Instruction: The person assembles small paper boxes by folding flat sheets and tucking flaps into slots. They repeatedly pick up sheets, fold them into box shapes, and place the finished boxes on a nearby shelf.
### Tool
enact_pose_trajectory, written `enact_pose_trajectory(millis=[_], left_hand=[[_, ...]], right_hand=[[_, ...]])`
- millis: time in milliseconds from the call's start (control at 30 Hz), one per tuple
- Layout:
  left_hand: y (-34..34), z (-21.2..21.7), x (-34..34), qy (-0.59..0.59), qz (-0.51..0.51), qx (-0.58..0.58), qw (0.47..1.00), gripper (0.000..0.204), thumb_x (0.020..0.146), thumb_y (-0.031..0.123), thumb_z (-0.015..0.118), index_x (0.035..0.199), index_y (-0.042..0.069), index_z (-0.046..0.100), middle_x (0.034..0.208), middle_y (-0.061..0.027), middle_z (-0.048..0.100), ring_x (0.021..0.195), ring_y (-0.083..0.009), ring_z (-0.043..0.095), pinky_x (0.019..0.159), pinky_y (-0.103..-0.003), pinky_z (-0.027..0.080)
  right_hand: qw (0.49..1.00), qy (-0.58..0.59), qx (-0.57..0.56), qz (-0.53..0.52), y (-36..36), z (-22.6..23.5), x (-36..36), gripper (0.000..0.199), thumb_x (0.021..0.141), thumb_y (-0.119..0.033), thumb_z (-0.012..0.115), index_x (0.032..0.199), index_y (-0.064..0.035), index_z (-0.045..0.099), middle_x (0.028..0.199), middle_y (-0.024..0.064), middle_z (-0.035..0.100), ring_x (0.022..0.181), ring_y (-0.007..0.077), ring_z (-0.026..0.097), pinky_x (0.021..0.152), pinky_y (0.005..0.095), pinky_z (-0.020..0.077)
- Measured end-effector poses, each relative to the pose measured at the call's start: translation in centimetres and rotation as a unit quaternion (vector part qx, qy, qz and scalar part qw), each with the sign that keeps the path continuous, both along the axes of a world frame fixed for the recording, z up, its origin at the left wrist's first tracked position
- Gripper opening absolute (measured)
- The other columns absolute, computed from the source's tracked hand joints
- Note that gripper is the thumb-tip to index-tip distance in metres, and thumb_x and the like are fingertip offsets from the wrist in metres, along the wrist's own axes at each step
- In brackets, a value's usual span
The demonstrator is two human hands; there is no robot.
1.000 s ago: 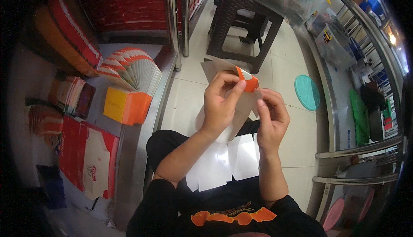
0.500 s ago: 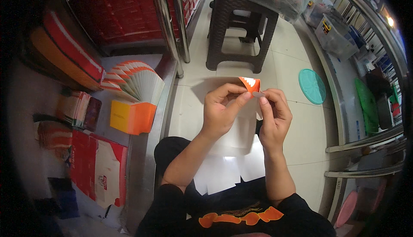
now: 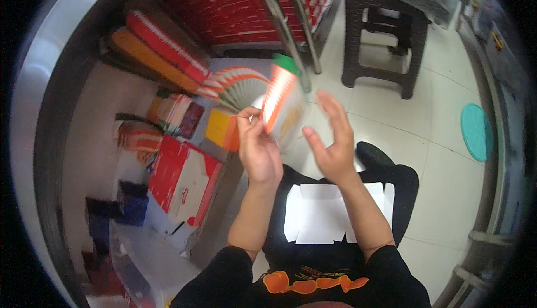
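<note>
My left hand (image 3: 260,150) is closed on the lower left edge of a printed carton piece (image 3: 282,98). That piece is orange and white with a green end at the top, and motion blurs it; its exact shape is hard to make out. To its right, my right hand (image 3: 335,146) is raised with thumb and fingers apart and nothing in it. Across my lap lies a flat white carton blank (image 3: 319,213) with cut flaps, partly covered by my right forearm.
On the left shelf stand fanned orange-and-white cartons (image 3: 246,87), a yellow-and-orange box (image 3: 218,126) and a red-and-white box (image 3: 184,179). Metal posts (image 3: 279,17) rise behind. A dark plastic stool (image 3: 386,45) and a teal round lid (image 3: 476,132) are on the tiled floor.
My view has turned left. Both hands were together on a white piece with an orange corner; now my right hand is off it, while my left holds the printed piece near the shelf.
</note>
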State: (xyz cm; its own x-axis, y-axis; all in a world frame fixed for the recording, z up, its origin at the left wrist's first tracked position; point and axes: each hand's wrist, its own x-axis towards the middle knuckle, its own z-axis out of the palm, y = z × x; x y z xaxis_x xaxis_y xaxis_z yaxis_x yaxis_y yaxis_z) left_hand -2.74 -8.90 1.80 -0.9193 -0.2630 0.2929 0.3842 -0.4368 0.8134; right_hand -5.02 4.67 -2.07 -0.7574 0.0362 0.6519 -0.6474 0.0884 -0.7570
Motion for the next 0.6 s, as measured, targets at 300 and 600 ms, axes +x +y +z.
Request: enact_pose_trajectory(millis=[300, 600], left_hand=[[-1.9, 0.6, 1.9, -0.070, 0.178, -0.344, 0.919, 0.026, 0.099, 0.013, 0.053, 0.121, -0.001, 0.052, 0.091, -0.0072, 0.064, 0.087, -0.0159, 0.060, 0.082, -0.030, 0.047], [-0.4, 2.2, 3.6, 0.071, 0.164, -0.700, 0.692, 0.016, 0.086, -0.002, 0.057, 0.100, 0.000, 0.064, 0.087, -0.0148, 0.053, 0.080, -0.0307, 0.054, 0.071, -0.040, 0.044]], right_hand=[[0.912, -0.188, -0.048, 0.362, 1.9, -1.4, 1.4, 0.024, 0.092, -0.014, 0.062, 0.105, 0.0060, 0.067, 0.085, 0.0154, 0.072, 0.076, 0.0196, 0.067, 0.071, 0.0336, 0.0505], [0.945, -0.194, -0.220, 0.147, 1.4, -1.0, 2.5, 0.014, 0.084, -0.006, 0.068, 0.094, 0.0021, 0.062, 0.085, 0.0134, 0.065, 0.086, 0.0202, 0.064, 0.080, 0.0317, 0.0482]])
